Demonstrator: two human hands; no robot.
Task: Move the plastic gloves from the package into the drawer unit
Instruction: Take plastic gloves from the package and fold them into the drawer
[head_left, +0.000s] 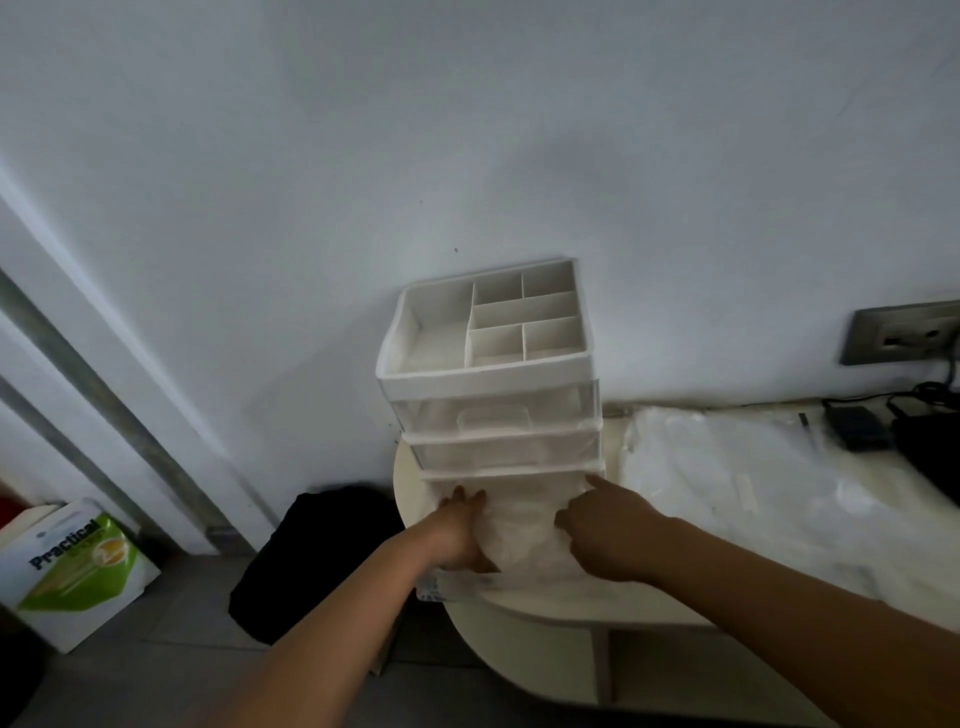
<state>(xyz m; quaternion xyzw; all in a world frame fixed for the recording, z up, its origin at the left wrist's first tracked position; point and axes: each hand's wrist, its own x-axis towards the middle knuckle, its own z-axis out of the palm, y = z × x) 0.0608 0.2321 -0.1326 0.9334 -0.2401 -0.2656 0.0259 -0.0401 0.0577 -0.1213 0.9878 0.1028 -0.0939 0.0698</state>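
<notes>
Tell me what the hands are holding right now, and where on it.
The bundle of plastic gloves in the open bottom drawer: left hand on its left side, right hand on its right. Grip or press, unclear.

One readable text: "Practical" in dark blue letters on a white and green package (72, 569), lower left of the frame, on the floor. Smaller print on it too blurred to read. Nothing else legible.
</notes>
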